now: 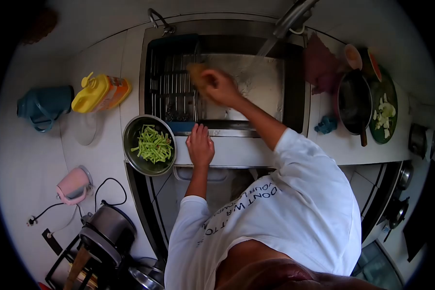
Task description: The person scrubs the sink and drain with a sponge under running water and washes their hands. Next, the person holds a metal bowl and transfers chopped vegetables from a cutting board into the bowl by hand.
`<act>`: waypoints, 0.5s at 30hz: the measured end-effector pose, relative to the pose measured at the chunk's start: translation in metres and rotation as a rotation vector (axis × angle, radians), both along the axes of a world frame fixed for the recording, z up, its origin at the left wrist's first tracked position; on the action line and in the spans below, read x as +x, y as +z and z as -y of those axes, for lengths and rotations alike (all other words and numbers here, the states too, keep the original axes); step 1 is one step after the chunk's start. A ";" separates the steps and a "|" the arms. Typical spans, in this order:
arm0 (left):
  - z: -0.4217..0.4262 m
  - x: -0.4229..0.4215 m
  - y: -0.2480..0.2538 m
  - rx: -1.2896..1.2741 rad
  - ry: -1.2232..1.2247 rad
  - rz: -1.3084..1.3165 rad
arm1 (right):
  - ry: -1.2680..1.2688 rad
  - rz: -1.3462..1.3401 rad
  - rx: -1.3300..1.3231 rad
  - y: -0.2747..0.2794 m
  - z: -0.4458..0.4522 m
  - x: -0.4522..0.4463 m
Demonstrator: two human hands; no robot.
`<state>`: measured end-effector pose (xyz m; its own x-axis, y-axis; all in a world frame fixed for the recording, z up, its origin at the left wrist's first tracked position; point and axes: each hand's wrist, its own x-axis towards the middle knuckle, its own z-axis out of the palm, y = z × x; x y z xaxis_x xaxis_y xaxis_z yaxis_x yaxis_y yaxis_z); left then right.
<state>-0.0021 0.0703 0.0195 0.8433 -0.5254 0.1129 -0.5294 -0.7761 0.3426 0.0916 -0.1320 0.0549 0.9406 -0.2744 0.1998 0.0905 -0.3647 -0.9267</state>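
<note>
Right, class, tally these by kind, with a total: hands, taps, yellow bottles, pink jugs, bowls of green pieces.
Hands: 2
Taps: 2
Yellow bottle: 1
Pink jug: 1
Bowl of green pieces: 1
Total: 7

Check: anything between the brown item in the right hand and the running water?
Nothing visible in the space between the blurred brown item, held over the sink by the right hand, and the running water. One view can't settle their heights.
</note>
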 end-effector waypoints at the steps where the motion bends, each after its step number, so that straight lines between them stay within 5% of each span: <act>1: 0.000 0.000 0.002 -0.001 -0.002 -0.004 | -0.099 -0.003 -0.039 -0.010 0.032 -0.017; 5: 0.004 0.001 0.006 0.004 0.002 -0.040 | -0.790 -0.048 -0.253 -0.089 0.170 -0.076; 8: 0.008 0.003 0.009 0.049 0.008 -0.069 | -1.006 0.012 -0.131 -0.153 0.224 -0.041; 10: 0.009 0.003 0.006 0.079 0.015 -0.080 | -0.809 -0.540 -0.519 -0.151 0.221 0.000; 11: 0.011 0.005 0.005 0.077 0.012 -0.074 | -0.699 -0.591 -0.564 -0.187 0.219 0.014; 13: 0.010 0.003 0.003 0.078 0.005 -0.075 | -0.493 -0.461 -0.500 -0.292 0.213 0.030; 15: 0.009 0.003 -0.001 0.049 -0.001 -0.097 | -0.103 -0.300 -0.372 -0.225 0.161 0.017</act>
